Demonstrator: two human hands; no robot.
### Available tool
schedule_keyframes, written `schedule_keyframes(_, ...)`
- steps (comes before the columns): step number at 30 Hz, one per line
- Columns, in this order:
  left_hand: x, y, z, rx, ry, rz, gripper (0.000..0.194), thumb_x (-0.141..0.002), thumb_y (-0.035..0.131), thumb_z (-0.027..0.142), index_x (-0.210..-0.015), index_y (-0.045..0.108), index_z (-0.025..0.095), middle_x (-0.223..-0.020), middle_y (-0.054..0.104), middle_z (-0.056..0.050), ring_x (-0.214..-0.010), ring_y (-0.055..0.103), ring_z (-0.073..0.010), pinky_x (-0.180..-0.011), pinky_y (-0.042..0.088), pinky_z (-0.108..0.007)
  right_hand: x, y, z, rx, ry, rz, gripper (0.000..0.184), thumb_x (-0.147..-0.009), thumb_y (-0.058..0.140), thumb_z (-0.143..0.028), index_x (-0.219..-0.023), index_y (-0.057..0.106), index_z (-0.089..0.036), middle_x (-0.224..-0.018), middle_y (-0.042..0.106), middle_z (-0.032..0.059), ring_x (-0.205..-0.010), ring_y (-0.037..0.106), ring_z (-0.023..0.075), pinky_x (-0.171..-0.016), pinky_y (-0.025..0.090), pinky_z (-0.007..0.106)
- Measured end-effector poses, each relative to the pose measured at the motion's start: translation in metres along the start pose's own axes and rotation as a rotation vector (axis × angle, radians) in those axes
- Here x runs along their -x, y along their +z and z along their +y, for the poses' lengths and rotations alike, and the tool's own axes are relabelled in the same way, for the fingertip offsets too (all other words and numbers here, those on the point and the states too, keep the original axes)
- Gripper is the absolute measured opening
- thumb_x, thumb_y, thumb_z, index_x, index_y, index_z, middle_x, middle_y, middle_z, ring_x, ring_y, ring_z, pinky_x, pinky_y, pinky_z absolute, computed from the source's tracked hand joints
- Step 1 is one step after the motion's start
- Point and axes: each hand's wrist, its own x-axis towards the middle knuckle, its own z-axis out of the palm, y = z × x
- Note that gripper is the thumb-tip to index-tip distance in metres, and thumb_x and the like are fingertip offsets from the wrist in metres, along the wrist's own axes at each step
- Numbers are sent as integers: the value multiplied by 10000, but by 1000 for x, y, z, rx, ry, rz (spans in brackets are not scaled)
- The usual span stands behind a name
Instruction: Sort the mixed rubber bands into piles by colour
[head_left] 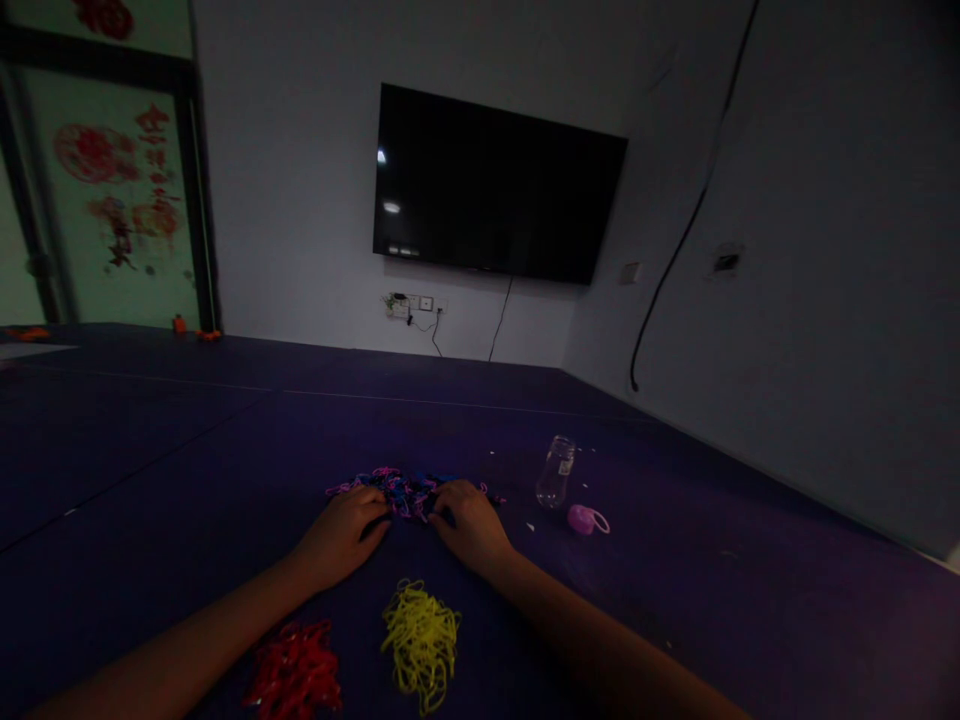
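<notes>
A loose heap of pink, blue and dark rubber bands lies on the dark purple surface in front of me. My left hand touches its left side, thumb spread away from the curled fingers. At the heap's right side is my right hand, its fingers bent down onto the bands and a gap showing between thumb and forefinger. I see no band lifted by either hand. Closer to me, between my forearms, are a pile of yellow rubber bands and a pile of red rubber bands.
Right of my right hand stands a clear bottle, slightly tilted in view, beside a pink cap with a loop. Small white scraps lie nearby. A television hangs on the far wall, and a dark cable runs down the right wall.
</notes>
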Motion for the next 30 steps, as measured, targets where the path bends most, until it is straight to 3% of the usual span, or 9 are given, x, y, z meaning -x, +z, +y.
schedule_keyframes(17,0,1,0,2,20,17,173,-813,490,124,-809,652,186,-854,636,-48,-818,582,-190,-747,462,-325,-1,0,-2,33,-10,-74,46,-803,629,-177,-762,625,-198,-1176,615,71,-1187,467,252,-967,368,396)
schedule_keyframes(24,0,0,0,-8,9,29,170,-836,492,150,-855,657,186,-883,634,-57,-850,586,-203,-772,468,-344,-1,-3,-4,-36,-63,27,36,-817,611,-161,-803,608,-195,-1154,608,68,-1127,507,219,-943,390,374)
schedule_keyframes(30,3,0,1,23,128,79,237,-865,486,195,-1055,626,225,-1064,623,-63,-1002,561,-219,-880,449,-401,2,-5,-13,-94,-136,146,53,-836,583,-141,-847,586,-193,-1046,633,62,-992,564,193,-882,415,341)
